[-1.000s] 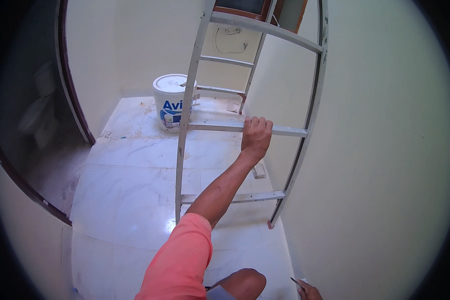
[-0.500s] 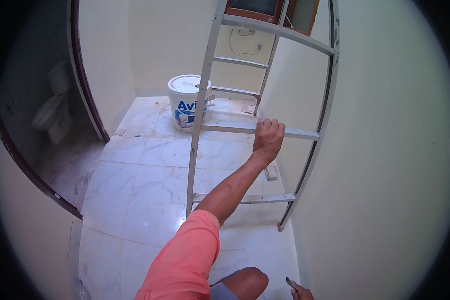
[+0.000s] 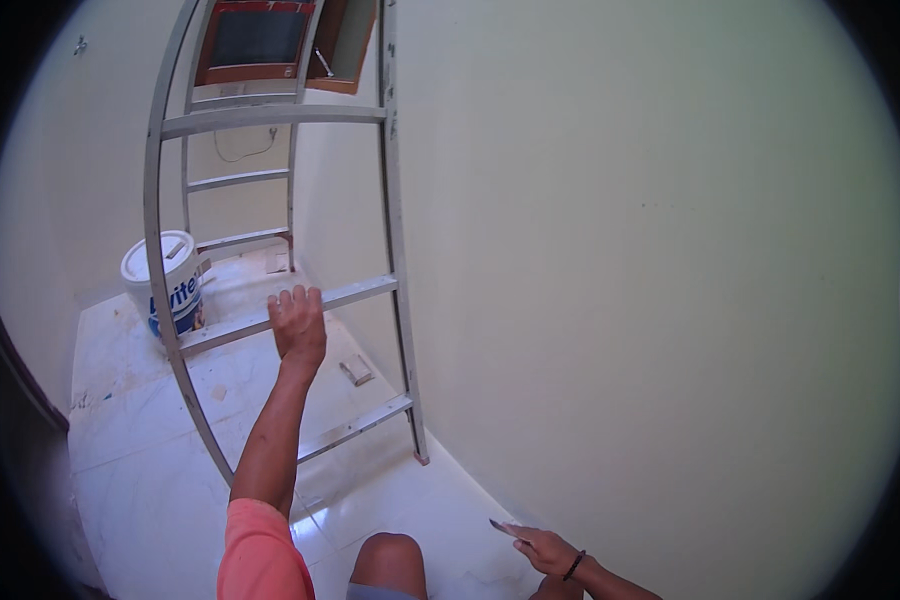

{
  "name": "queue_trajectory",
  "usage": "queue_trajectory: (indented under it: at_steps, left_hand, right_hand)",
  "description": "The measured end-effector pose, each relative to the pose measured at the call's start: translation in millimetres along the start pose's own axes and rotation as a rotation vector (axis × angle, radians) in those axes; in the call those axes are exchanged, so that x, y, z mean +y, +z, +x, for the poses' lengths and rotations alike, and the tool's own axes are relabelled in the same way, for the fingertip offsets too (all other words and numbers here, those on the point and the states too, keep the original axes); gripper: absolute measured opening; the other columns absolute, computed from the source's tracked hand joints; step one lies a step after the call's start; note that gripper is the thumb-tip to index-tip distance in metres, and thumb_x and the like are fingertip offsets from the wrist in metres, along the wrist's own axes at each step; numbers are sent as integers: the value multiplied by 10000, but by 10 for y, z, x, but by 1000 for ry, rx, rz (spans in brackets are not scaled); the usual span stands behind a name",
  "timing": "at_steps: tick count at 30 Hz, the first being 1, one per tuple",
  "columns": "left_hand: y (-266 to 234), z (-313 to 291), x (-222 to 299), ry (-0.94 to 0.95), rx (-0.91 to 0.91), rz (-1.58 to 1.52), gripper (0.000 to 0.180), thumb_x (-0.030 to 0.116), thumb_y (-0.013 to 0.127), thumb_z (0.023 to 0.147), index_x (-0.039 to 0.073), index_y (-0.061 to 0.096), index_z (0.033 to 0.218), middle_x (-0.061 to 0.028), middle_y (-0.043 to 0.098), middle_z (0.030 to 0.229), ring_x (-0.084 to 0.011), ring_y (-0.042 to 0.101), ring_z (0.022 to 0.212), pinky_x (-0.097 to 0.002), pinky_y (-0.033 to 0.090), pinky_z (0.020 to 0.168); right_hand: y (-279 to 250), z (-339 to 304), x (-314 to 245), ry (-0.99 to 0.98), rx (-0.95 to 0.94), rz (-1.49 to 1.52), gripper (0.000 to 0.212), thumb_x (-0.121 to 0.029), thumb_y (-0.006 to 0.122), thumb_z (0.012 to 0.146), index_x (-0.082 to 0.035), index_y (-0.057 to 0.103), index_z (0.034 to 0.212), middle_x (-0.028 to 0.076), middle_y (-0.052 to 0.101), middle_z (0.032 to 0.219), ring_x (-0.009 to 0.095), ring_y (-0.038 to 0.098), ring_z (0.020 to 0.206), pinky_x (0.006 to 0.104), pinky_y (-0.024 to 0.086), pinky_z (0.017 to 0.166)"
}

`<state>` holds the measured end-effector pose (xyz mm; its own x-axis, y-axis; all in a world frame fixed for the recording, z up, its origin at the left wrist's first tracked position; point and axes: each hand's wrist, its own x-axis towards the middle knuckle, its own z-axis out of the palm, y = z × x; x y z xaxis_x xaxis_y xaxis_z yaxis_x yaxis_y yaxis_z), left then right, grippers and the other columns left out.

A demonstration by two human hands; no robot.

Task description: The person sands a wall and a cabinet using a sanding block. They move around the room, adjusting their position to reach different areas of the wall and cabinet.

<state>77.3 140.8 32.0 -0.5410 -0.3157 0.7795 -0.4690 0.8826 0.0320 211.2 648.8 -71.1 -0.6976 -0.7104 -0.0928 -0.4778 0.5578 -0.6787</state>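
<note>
My left hand [image 3: 300,325] is closed over a middle rung of a grey metal stepladder [image 3: 360,292], the arm stretched out in front of me. The ladder stands unfolded on the floor beside the right-hand wall. Low down at the right, close to the foot of that wall, my right hand [image 3: 548,550] is closed on a small knife-like tool [image 3: 500,527]. The tool's thin, dark, pointed end sticks out past the fingers to the left; its handle is mostly hidden in the hand.
A white lidded paint bucket [image 3: 162,262] stands behind the ladder's left rail. A small pale block [image 3: 356,370] lies on the marble-look tiles [image 3: 140,480] near the wall. Beyond the ladder are a red-framed window [image 3: 255,45] and a dangling cable. A dark doorway [image 3: 25,370] is at left.
The view has swung right, so the ladder and bucket now appear further left. My left hand keeps its hold on the rung. My right hand, with the tool, has come further into view.
</note>
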Motion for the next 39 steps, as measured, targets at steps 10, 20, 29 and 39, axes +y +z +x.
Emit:
queue_trajectory:
  at_steps: [10,20,29,39]
  left_hand:
    - [-16,1,-89,-35,6,-39,177,63,612,781,104,602,953,-61,553,933,-235,533,983,-413,328,1021]
    - [46,-8,-58,-58,41,-45,114,98,579,819,109,594,932,-51,537,894,-225,529,946,-401,324,1028]
    - [89,-43,-58,-60,54,-125,172,59,587,793,86,606,962,-70,541,905,-243,535,949,-413,342,1028]
    - [42,6,-35,-69,81,-73,116,68,587,813,100,603,923,-61,532,875,-222,525,908,-385,341,1017]
  right_hand:
    - [-2759,579,-2052,-374,1042,-1216,531,48,511,861,-22,468,1385,206,460,1422,377,382,1362,539,241,1117]
    - [-3652,2308,-1920,-57,1062,-1770,523,-52,412,883,-35,446,1404,103,298,1551,296,200,1460,529,121,1175]
    - [-3427,2584,-1801,-219,773,-1737,474,-96,417,885,-76,503,1351,70,366,1519,257,255,1442,509,150,1176]
    - [-3500,1220,-1689,-38,849,-1753,561,-17,444,846,-65,447,1405,64,338,1537,259,202,1464,543,52,1175]
